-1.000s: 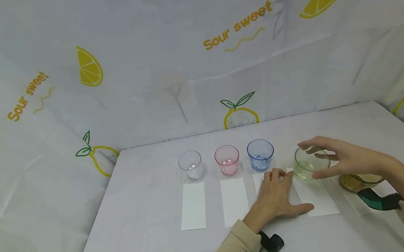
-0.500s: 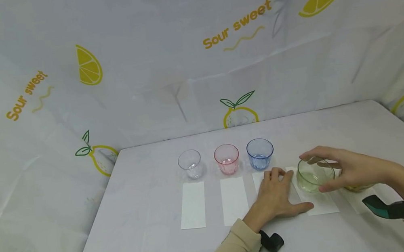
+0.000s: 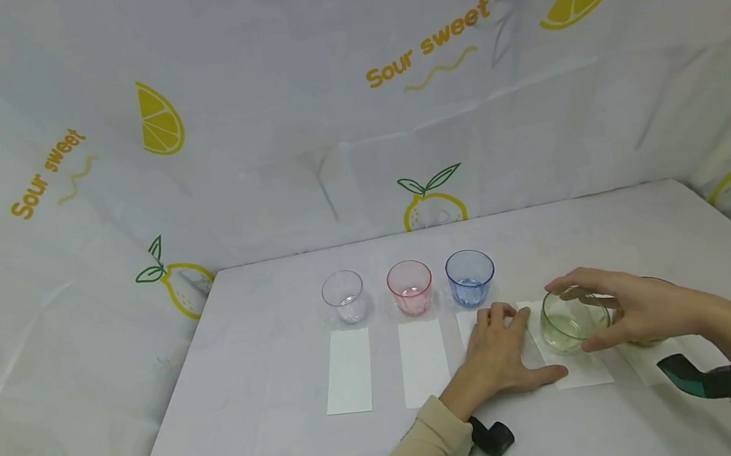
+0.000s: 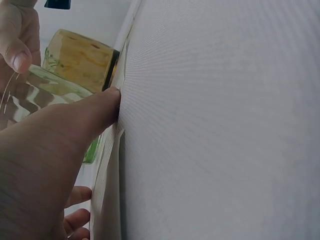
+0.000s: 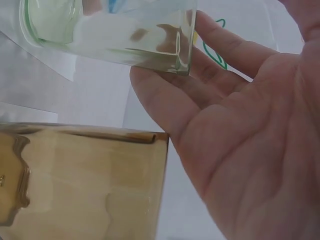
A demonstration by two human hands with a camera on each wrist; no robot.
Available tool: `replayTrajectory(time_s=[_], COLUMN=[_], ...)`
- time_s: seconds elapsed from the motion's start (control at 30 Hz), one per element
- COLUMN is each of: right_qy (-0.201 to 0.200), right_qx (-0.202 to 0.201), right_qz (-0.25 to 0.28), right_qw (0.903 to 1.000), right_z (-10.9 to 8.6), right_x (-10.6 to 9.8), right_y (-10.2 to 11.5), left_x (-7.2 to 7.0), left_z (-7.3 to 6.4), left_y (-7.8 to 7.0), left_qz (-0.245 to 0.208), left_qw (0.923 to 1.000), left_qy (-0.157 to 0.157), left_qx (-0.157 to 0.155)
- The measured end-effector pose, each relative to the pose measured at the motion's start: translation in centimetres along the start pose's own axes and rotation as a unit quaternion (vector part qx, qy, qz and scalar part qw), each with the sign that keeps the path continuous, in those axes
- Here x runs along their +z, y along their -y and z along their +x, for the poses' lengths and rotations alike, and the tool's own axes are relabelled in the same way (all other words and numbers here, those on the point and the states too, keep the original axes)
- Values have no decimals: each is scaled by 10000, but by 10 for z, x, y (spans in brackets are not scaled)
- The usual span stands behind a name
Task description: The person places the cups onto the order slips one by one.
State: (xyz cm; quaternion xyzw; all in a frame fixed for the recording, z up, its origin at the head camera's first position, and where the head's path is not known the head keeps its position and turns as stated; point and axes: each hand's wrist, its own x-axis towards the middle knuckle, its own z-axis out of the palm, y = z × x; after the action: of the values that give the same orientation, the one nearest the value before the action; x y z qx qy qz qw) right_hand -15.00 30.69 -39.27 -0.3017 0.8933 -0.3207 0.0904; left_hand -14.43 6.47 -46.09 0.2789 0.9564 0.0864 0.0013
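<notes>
My right hand (image 3: 637, 301) grips a green-tinted glass (image 3: 562, 330) near its rim, thumb on the near side and fingers on the far side. The glass is upright over the fourth white paper strip (image 3: 587, 375). My left hand (image 3: 500, 358) rests with spread fingers across the third strip (image 3: 467, 325), its fingertips and thumb reaching the fourth strip's left edge. An amber glass (image 5: 75, 185) stands just right of the green one, mostly hidden behind my right hand in the head view.
Behind the strips stand a clear glass (image 3: 346, 303), a pink glass (image 3: 411, 293) and a blue glass (image 3: 471, 284) in a row. Two more white strips (image 3: 348, 373) lie before the clear and pink glasses. A lemon-printed cloth (image 3: 263, 120) hangs at the back.
My right hand has brought the green glass nearer to me and slightly right, onto the middle of the fourth strip. The left hand has stayed in place.
</notes>
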Motion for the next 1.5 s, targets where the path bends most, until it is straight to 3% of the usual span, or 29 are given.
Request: replayTrajectory(time_s=[0.33, 0.93, 1.13, 1.3, 1.5], right_qy=[-46, 565, 401, 289, -246], right_qx=[138, 545, 441, 588, 558], right_qz=[-615, -444, -812, -935, -850], right_qw=[9980, 9959, 9949, 9935, 9945], right_z=[2, 8, 9, 8, 6], right_x=[0, -5, -2, 0, 0], right_y=[9, 13, 14, 19, 31], left_x=[-3, -9, -11, -14, -20], left_z=[-1, 2, 2, 1, -1], left_y=[-1, -2, -2, 0, 6], left_qz=[-41, 604, 661, 457, 145], left_qw=[10000, 9981, 9975, 9986, 9988], left_qy=[4, -73, -154, -129, -199], left_qx=[21, 110, 177, 238, 429])
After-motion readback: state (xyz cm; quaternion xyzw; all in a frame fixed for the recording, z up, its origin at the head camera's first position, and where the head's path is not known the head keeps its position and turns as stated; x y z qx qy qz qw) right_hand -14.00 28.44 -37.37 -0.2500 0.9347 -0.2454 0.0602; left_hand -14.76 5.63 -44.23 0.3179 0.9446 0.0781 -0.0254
